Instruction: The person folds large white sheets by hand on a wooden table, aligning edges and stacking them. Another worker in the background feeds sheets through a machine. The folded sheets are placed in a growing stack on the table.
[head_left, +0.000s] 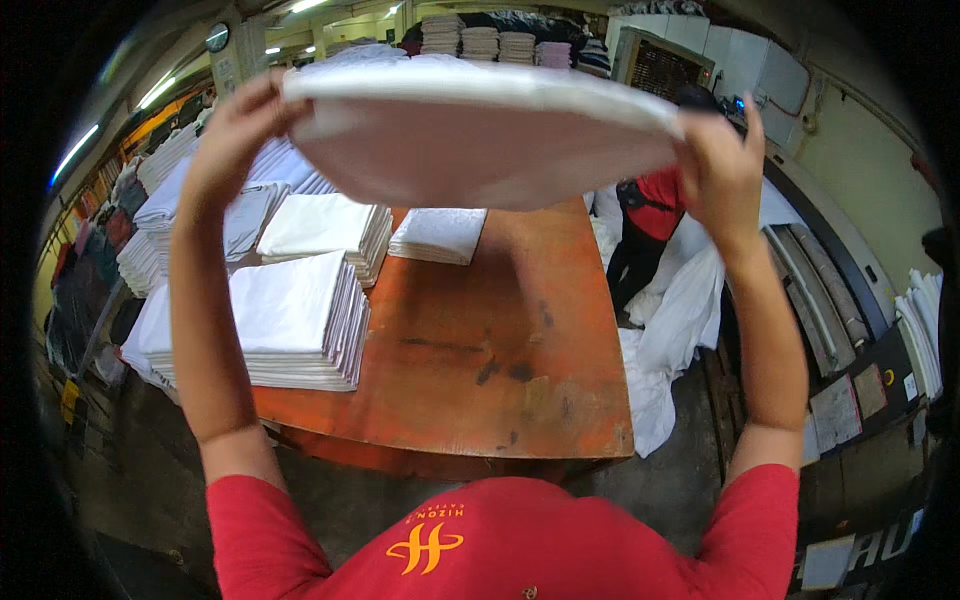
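Note:
A white cloth (480, 135) is stretched between my raised hands, above the far part of an orange-brown wooden table (480, 360). At its left corner my left hand (244, 127) grips the edge. My right hand (716, 161) pinches the right corner, one finger pointing up; both hands are slightly blurred. Below, on the table's left side, stand a tall stack of folded white cloths (300, 322) and another folded stack (322, 229) behind it. A smaller folded white pile (439, 234) lies near the far middle. The cloth hides the table's far end.
A person in red and black (649, 225) stands beyond the table's right side. Loose white fabric (667, 360) hangs and lies along that side. More folded linens (161, 195) are piled at the left. A long machine (832, 277) stands at the right.

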